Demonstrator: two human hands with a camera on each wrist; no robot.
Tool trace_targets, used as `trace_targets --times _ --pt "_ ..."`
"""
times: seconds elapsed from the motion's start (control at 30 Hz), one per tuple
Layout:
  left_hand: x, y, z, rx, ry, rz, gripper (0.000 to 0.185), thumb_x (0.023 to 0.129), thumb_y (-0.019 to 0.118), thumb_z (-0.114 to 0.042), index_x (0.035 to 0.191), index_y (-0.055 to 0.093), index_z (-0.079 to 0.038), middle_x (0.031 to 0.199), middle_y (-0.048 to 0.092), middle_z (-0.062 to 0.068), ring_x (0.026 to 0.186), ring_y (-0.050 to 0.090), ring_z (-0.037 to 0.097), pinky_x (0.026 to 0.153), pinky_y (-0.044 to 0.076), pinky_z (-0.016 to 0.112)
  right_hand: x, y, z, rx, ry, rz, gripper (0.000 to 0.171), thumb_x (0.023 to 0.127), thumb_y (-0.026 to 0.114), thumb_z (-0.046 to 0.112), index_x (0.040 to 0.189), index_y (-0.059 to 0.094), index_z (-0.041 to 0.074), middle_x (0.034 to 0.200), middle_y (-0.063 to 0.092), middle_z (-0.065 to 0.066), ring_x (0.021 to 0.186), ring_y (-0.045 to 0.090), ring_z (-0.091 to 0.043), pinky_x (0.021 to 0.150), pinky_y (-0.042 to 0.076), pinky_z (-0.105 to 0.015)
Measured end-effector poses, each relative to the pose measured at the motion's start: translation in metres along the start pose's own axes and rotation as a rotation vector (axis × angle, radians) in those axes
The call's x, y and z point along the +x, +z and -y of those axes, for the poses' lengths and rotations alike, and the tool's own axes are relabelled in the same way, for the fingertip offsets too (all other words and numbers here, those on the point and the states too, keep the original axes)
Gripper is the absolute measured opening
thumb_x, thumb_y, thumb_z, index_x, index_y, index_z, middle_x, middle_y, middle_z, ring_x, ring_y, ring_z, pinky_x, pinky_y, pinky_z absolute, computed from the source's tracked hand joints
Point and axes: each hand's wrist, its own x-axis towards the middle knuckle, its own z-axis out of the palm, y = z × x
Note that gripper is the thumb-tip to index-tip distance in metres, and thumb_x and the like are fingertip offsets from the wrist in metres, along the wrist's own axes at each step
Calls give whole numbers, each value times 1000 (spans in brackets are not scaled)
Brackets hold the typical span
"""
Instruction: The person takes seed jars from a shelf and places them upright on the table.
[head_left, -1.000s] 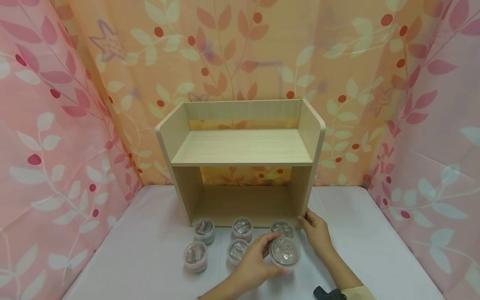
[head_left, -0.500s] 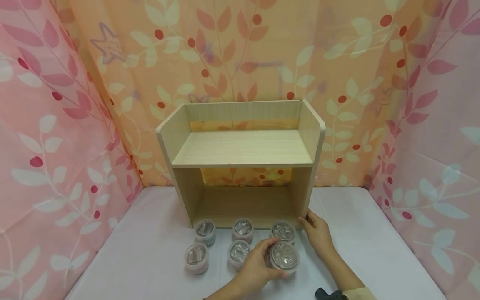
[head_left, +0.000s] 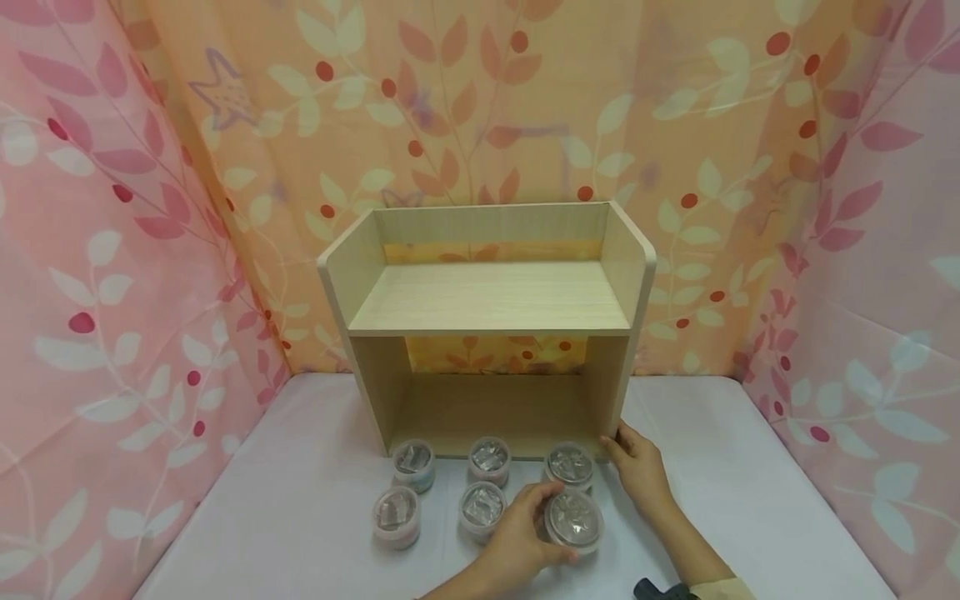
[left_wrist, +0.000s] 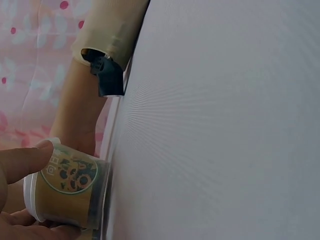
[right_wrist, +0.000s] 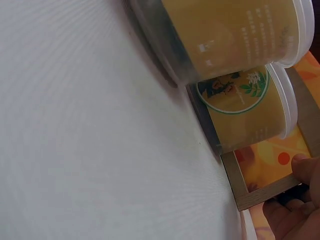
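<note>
My left hand grips a clear plastic tub with a grey, crinkled top, thumb and fingers around its sides. A sunflower picture and a yellowish label show on this tub in the left wrist view, its base close to the tabletop. Just behind it stands a similar tub. My right hand holds the lower front edge of the wooden shelf unit's right side panel. Seen from the right wrist, the thumb lies on one face of the panel and the fingers curl on the other.
Several more tubs stand left of the held one, including a middle front tub and a left front tub. The two-level shelf unit stands behind them on the white-covered table. Patterned curtains surround the table.
The tub in my left hand has come down and slightly toward me, so more of the tub behind it shows. My right hand keeps its hold on the shelf unit. The head view shifts slightly.
</note>
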Motion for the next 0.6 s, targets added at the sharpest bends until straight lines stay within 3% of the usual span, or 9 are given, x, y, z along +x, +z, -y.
trace_targets --times 0.23,0.6 --pt "-1 -2 2 9 -11 9 87 65 94 -4 142 53 -11 136 52 -5 140 49 27 114 41 27 1 0 2 -18 9 -11 55 104 62 22 149 46 -4 144 54 -27 131 55 -43 100 51 -45" --pt "-2 1 2 89 -88 1 87 67 95 -14 142 54 -22 133 53 -15 122 58 13 105 51 31 2 -5 0 -72 6 14 56 103 64 25 150 47 -1 140 59 -25 129 58 -42 103 50 -49"
